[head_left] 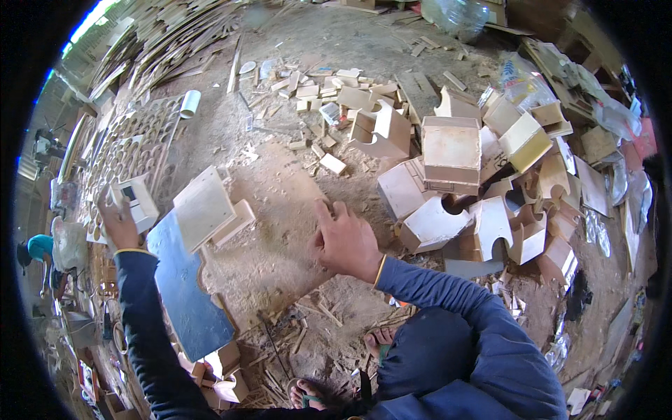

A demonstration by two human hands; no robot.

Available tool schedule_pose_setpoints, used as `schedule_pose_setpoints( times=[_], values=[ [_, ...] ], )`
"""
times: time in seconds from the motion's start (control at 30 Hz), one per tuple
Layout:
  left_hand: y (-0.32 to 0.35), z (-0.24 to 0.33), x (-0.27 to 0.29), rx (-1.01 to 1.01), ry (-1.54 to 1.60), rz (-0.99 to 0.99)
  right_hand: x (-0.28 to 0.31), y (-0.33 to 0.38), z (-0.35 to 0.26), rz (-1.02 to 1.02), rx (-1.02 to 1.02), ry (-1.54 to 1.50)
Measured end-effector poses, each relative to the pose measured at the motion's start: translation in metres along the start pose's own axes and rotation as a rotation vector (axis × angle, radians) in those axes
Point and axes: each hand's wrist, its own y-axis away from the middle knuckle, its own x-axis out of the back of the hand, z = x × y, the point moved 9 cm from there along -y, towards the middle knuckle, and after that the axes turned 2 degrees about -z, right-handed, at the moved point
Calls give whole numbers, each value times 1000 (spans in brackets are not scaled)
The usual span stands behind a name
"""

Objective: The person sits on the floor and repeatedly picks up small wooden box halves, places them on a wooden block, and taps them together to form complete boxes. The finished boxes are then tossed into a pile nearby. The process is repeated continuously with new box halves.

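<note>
My left hand [117, 222] reaches out to the left and grips a small pale wooden box piece with a square opening [137, 200]. My right hand [344, 240] hovers palm down, fingers apart and empty, over the sawdust-covered ground in the middle. A flat pale wooden panel [203, 207] lies on a blue board [183, 294] between my two hands. Just right of my right hand lies a heap of cut wooden house-shaped pieces [435, 222], some with arched notches.
A closed wooden box [451, 150] stands on the heap. Small offcuts [333, 164] litter the ground farther off. A board with round cut-outs [133, 147] lies at the left, stacked slats [168, 35] beyond it. Another person in a teal top [38, 249] is at the far left.
</note>
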Motion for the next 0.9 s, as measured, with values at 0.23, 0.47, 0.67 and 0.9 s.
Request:
schedule_pose_setpoints(
  times=[0.23,0.47,0.67,0.9],
  values=[
    [22,73,-28,176,-209,-1009,-5,-4,0,-60,-43,-12],
    [20,46,-32,460,-705,-498,-3,-5,-3,10,4,-2],
    [106,116,3,25,-421,-663,-1,-4,-5,61,50,-39],
    [116,106,25,173,-191,-470,-2,-4,-3,41,15,-23]
  ],
)
